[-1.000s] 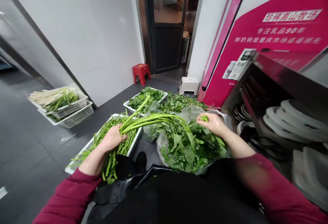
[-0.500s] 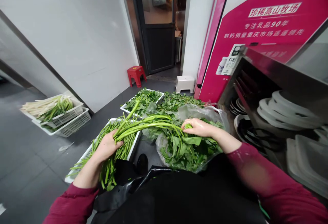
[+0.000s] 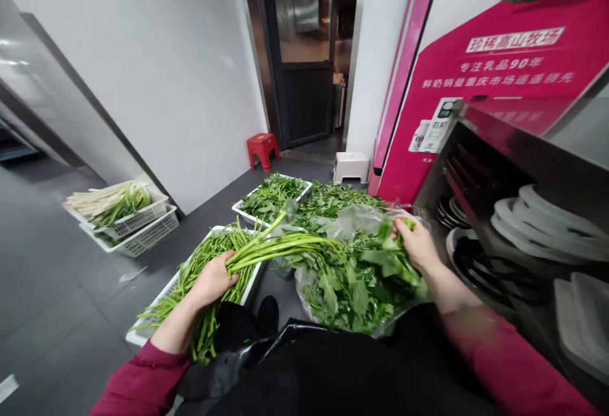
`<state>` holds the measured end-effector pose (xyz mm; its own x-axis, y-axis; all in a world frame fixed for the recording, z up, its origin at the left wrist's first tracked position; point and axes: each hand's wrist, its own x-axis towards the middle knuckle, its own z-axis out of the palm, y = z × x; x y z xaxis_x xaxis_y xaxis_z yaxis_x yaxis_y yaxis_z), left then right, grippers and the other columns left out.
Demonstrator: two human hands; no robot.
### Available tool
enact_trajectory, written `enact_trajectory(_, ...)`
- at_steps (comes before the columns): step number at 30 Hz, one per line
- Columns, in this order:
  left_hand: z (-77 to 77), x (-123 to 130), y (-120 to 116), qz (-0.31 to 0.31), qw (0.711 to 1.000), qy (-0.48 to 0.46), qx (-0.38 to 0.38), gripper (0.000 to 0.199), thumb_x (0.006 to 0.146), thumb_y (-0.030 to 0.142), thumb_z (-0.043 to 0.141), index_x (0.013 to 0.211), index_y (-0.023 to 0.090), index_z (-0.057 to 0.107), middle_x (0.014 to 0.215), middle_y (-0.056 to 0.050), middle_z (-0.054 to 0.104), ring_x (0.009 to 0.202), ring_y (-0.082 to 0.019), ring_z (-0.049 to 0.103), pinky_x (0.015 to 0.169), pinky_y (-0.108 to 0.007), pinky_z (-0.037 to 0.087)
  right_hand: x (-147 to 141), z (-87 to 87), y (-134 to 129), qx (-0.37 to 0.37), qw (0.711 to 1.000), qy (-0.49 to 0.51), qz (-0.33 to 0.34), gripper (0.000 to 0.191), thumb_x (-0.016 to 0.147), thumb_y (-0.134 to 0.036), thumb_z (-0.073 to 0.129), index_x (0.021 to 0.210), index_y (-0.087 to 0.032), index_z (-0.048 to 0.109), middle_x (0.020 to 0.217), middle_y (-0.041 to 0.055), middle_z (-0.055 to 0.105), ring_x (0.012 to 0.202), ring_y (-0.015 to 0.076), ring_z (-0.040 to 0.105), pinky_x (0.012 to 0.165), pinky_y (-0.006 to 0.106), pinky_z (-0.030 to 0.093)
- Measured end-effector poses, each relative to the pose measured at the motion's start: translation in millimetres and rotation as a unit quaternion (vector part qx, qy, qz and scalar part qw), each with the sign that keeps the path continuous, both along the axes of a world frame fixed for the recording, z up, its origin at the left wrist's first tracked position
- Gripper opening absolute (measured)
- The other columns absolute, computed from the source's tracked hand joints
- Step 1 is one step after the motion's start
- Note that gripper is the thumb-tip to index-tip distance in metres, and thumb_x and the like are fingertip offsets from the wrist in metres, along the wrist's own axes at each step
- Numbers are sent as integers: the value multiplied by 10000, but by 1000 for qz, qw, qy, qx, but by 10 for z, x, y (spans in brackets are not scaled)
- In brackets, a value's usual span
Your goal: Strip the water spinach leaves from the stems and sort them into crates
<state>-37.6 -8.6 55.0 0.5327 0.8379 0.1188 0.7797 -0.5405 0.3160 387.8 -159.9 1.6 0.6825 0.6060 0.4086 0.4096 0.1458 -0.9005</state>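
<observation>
My left hand is closed round a bundle of long green leafy-vegetable stems, above a white basket of bare stems. The bundle reaches to the right, its leafy ends drooping over a plastic bag heaped with green leaves. My right hand grips a bunch of torn leafy tops above the bag's right side, apart from the bundle. Beyond the bag, more leafy greens lie in a pile beside a second white basket full of leaves.
Two stacked white baskets with scallions stand at the left by the wall. A red stool and a white stool are near the doorway. At the right, a metal shelf holds white plates.
My right hand has moved right, away from the bundle, with leafy tops in its fingers. My left hand still grips the stems. The view has shifted slightly.
</observation>
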Motion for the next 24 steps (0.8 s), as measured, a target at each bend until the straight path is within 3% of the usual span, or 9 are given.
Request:
enact_trajectory(3,32,33,4,-5,1000,9,5,353,609,197,495,952,162,570,822,-29,649,771,-189,603,742,-269,444,-202,279,89,-57,972,-178,143,244,792,-379,505,905,-196,619,850,27,616,767,156,560,725,284,429)
enact_trajectory(6,74,107,-8,-8,1000,18,3,377,613,187,500,983,173,570,821,-23,654,798,-194,606,755,-270,443,-610,528,271,-119,877,-349,309,245,807,-331,531,994,-203,624,944,49,601,883,170,546,807,296,412)
enact_trajectory(9,124,154,-35,-12,1000,14,0,392,609,180,503,995,171,566,830,-23,652,803,-195,603,748,-272,443,-893,581,411,-154,798,-452,368,223,793,-277,561,981,-169,615,878,63,576,794,162,545,733,280,434)
enact_trajectory(11,149,163,-61,-14,1000,10,-4,374,614,184,499,981,166,567,831,-28,648,789,-194,601,739,-274,441,-977,528,425,-134,788,-476,367,180,811,-237,520,952,-161,603,875,67,558,782,153,535,718,270,435)
enact_trajectory(14,140,184,-101,-4,1000,9,-10,341,616,183,502,950,164,570,833,-40,644,773,-196,595,727,-277,434,-1052,403,380,-103,813,-462,339,178,811,-202,458,937,-158,576,891,77,564,821,166,533,747,289,430)
enact_trajectory(16,96,210,-118,-5,1000,1,-15,334,608,170,505,935,165,571,832,-42,642,770,-194,592,719,-272,429,-1090,312,373,-105,858,-406,297,169,787,-211,444,887,-163,571,824,66,583,759,174,544,708,301,436)
enact_trajectory(20,-20,206,-105,-23,999,-31,-26,283,598,160,497,872,167,564,762,-17,622,704,-171,578,692,-258,427,-871,167,431,-16,986,-54,157,181,781,-310,386,799,-184,515,518,-30,470,439,126,446,469,256,395)
enact_trajectory(22,-46,151,-78,-17,998,-47,-44,215,597,167,494,804,163,549,700,2,591,655,-156,552,654,-250,423,-553,145,403,59,993,85,53,195,781,-347,365,751,-195,483,453,-67,370,366,106,363,409,239,353)
enact_trajectory(24,-38,87,-54,-10,995,-67,-70,160,591,177,496,747,160,528,651,19,548,613,-141,515,609,-243,410,-201,171,293,67,996,49,-25,200,766,-366,415,729,-189,502,475,-57,408,400,108,396,441,243,374)
